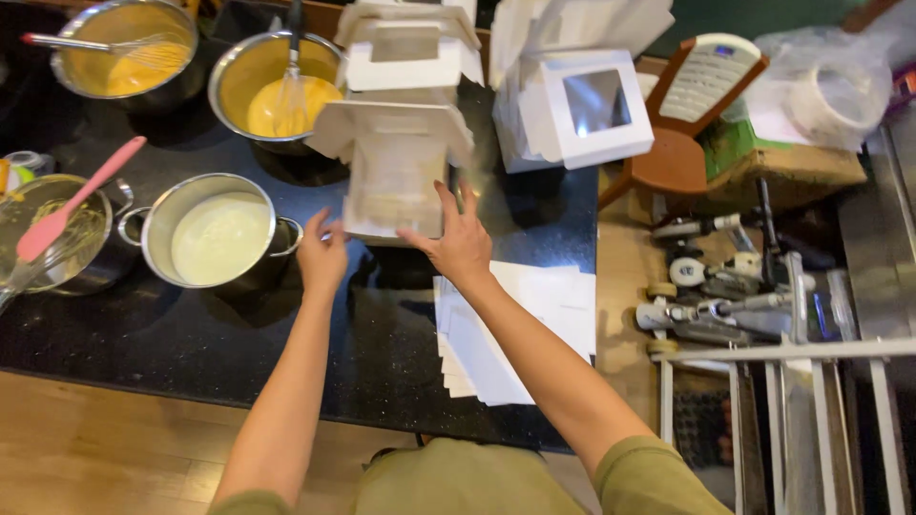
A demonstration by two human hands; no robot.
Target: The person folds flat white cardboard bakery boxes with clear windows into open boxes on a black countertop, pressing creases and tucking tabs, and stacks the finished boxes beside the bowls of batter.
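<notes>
White folded box (396, 195): sits on the black counter (191, 334), mid-frame, flaps out at its far end; landmark for everything below.

Nearest the person: stack of flat white box blanks (520, 329) on the counter, just right of the box and closer in. Right forearm passes over its left edge.

Right hand (460, 243): fingers spread wide, palm down, fingertips on the box's near right corner. Pressing or resting, not gripping.

Left hand (322, 256): loosely open, fingers part curled, just left of the box's near edge. Holds nothing. Can't tell if it touches the box; blurred.

Left of the box: steel pot (218, 234) with pale cream liquid, its handle close to the left hand. Further left, glass bowl (52, 234) with a pink spatula (81, 195) leaning in it.

Right of the box, off the counter edge: clutter of hand tools (725, 286) on a wooden surface.

Beyond the box, stacked against its far end: more assembled white boxes (405, 48). Far right of it: white box with a clear window (592, 105) facing up.

Far left of the box: two steel bowls of yellow batter, each with a whisk in it; nearer one (277, 86) just beside the box stack, other one (129, 52) at the corner.

Far right: calculator (706, 76) propped on a wooden stand, plastic bag (830, 86) beyond.
</notes>
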